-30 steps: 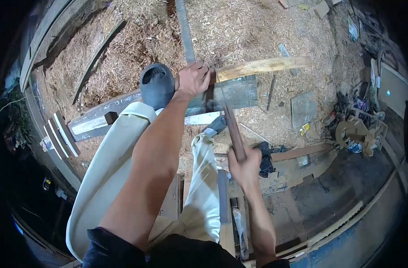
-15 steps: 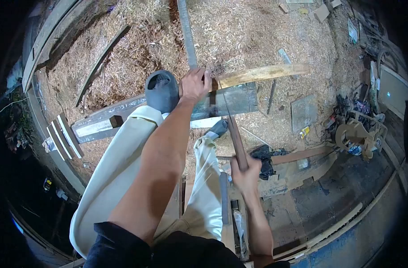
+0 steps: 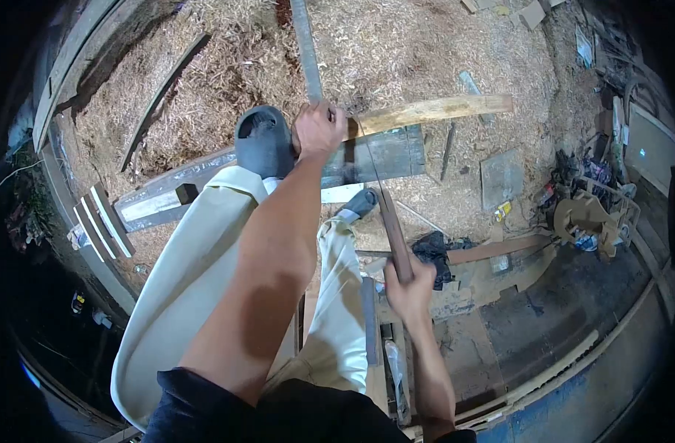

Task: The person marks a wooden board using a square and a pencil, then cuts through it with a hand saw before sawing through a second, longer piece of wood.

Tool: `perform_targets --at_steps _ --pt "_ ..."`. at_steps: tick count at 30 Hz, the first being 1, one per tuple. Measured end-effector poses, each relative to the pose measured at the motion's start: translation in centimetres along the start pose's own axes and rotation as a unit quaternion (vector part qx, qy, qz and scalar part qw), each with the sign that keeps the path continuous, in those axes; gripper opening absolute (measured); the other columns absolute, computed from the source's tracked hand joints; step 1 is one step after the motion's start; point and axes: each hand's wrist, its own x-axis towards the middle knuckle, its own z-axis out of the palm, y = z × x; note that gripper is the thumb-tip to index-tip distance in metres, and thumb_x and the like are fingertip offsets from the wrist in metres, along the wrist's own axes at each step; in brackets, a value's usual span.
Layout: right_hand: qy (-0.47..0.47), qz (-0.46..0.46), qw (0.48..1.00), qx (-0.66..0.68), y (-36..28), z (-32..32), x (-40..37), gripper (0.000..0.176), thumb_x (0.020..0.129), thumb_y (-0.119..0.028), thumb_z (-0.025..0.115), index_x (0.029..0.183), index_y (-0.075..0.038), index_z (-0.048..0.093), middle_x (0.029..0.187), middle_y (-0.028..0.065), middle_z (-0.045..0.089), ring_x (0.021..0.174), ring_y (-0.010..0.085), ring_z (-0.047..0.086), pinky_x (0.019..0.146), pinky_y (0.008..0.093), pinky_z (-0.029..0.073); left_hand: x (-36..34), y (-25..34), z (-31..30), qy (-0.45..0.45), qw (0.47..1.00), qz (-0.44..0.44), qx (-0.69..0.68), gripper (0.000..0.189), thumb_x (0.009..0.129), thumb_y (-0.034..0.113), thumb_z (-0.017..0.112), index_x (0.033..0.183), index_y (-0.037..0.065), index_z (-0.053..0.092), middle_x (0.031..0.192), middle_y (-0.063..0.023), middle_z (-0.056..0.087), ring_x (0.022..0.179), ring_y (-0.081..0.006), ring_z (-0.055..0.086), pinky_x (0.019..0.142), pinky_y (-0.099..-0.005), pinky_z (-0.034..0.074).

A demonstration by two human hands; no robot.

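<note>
My left hand [image 3: 319, 128] is closed on the near end of a curved piece of wood [image 3: 433, 111], just right of my shoe [image 3: 265, 144]. Under that piece lies a dark plank [image 3: 387, 157]. The fingers of my right hand [image 3: 411, 284] are wrapped round the brown wooden handle of a saw [image 3: 394, 232]. From the handle the saw's thin blade runs up to the curved wood, close beside my left hand. Whether the blade has entered the wood is too small to tell.
Wood shavings [image 3: 396, 59] cover the ground. A long narrow board [image 3: 306, 52] reaches away beyond my left hand. Several short slats [image 3: 110, 221] lie at the left. A flat square board [image 3: 502, 179] and a wooden frame piece [image 3: 577, 218] are at the right.
My right hand and the saw handle have shifted slightly down and right. The view has moved a little; my left hand still grips the wood.
</note>
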Motion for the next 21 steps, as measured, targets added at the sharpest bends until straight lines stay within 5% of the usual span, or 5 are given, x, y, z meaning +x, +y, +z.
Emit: perform_targets --at_steps 4,7,9,15,21 --pt "0.007 -0.007 1.0 0.005 1.2 0.1 0.2 0.014 0.075 -0.008 0.063 0.083 0.003 0.067 0.054 0.017 0.054 0.048 0.0154 0.06 0.049 0.031 0.045 -0.1 -0.1 0.2 -0.012 1.0 -0.006 -0.001 0.014 0.075 0.014 0.058 0.067 0.002 0.059 0.073 -0.0159 0.062 0.069 -0.0341 0.06 0.067 -0.0435 0.05" --pt "0.003 -0.039 0.999 -0.036 0.0 3.4 7.1 0.019 0.075 -0.014 0.064 0.071 0.004 0.062 0.054 0.0214 0.055 0.051 0.0321 0.062 0.05 0.0377 0.045 -0.1 -0.2 0.2 0.004 1.0 0.007 -0.002 0.016 0.076 0.017 0.057 0.069 0.003 0.06 0.074 -0.0154 0.062 0.07 -0.0333 0.062 0.068 -0.0435 0.051" --pt "0.016 -0.049 0.999 0.0 -1.6 5.4 11.2 0.02 0.075 -0.014 0.063 0.069 0.004 0.062 0.053 0.0211 0.055 0.051 0.0303 0.062 0.05 0.0378 0.045 0.0 -0.2 0.2 -0.002 1.0 -0.009 0.012 0.018 0.077 0.018 0.056 0.068 0.003 0.059 0.073 -0.0159 0.063 0.069 -0.0338 0.061 0.065 -0.044 0.051" --pt "0.01 -0.015 1.0 -0.017 -1.2 0.6 2.0 0.013 0.075 -0.008 0.062 0.073 0.004 0.065 0.051 0.0152 0.053 0.048 0.0183 0.059 0.049 0.0326 0.044 0.4 0.5 -0.7 -0.052 0.996 -0.066 0.034 0.026 0.079 0.026 0.054 0.075 0.002 0.065 0.075 -0.0199 0.064 0.072 -0.0378 0.064 0.07 -0.0455 0.053" --pt "0.009 -0.014 1.0 -0.024 -1.0 2.0 4.3 0.013 0.076 -0.009 0.062 0.075 0.004 0.065 0.055 0.0195 0.056 0.05 0.0246 0.062 0.051 0.0335 0.046 0.2 0.0 -0.3 -0.07 0.996 -0.052 0.016 0.028 0.081 0.026 0.052 0.074 0.001 0.063 0.076 -0.0198 0.065 0.073 -0.0377 0.063 0.071 -0.0461 0.052"
